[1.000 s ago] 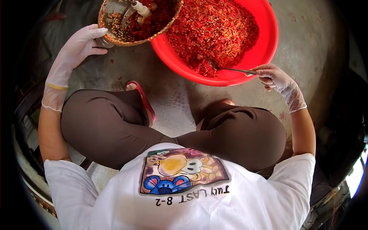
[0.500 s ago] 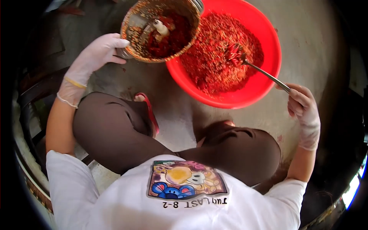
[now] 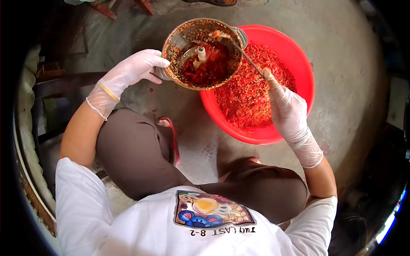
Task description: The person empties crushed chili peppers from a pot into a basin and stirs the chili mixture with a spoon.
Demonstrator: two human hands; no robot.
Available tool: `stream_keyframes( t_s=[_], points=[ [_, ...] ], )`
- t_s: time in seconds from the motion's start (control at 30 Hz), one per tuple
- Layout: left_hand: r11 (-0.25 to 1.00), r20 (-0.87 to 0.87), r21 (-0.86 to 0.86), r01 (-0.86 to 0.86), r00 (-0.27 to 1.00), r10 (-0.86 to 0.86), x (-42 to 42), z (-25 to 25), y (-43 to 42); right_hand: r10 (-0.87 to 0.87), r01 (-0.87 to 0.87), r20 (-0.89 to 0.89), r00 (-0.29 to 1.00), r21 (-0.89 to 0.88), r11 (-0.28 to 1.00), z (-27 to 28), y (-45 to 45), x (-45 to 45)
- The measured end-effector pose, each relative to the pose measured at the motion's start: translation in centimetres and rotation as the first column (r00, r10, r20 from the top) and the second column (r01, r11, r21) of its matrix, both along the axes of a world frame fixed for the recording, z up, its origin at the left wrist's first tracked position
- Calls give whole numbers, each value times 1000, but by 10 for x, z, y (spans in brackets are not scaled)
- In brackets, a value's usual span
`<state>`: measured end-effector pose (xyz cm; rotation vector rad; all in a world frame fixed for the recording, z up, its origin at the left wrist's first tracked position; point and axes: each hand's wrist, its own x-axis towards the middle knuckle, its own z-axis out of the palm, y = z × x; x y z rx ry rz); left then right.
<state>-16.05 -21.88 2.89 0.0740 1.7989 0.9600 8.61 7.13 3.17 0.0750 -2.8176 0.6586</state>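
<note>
My left hand [image 3: 141,67], in a clear glove, is closed on the side handle of a metal grinder bowl [image 3: 171,70]. The bowl is tilted toward me and overlaps the left rim of a red plastic basin [image 3: 305,102]. Inside it, dark red chili paste [image 3: 213,64] surrounds a pale central blade post [image 3: 201,53], and yellowish seeds stick to the wall. My gloved right hand [image 3: 290,109] holds a metal spoon [image 3: 251,60] by its handle. The spoon's blurred head is over the far inside of the bowl. Chopped red chili [image 3: 252,100] fills much of the basin.
The basin stands on a grey concrete floor [image 3: 346,72]. My knees and red slippers [image 3: 174,141] are close in front of it. A dark chair-like frame [image 3: 64,85] is at the left. Reddish wooden legs [image 3: 102,10] and a shoe [image 3: 218,2] show at the top.
My right hand has brought the spoon from the chili in the basin up to the grinder bowl. My left hand keeps its hold on the bowl. The view has shifted, so everything appears lower.
</note>
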Motion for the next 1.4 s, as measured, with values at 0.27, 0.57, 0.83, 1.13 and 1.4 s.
stream_keyframes(
  t_s=[0.27,0.57,0.83,1.13,1.4],
  points=[
    [997,-6,54,58,998,-58,0,0,-2,-135,117,4,991,-531,840,9,36,54],
    [997,-22,12,76,997,-75,-5,-6,-5,1,124,502,865,-216,969,-75,8,132],
    [998,-66,1,61,996,-61,2,-3,-2,82,-123,378,922,85,989,-112,-9,111],
    [995,-40,4,104,994,-103,-6,-8,-6,110,-147,534,838,26,989,-93,14,138],
    [997,-40,13,71,997,-70,-2,-7,-5,92,-67,522,848,-67,995,-95,33,167]
  ],
)
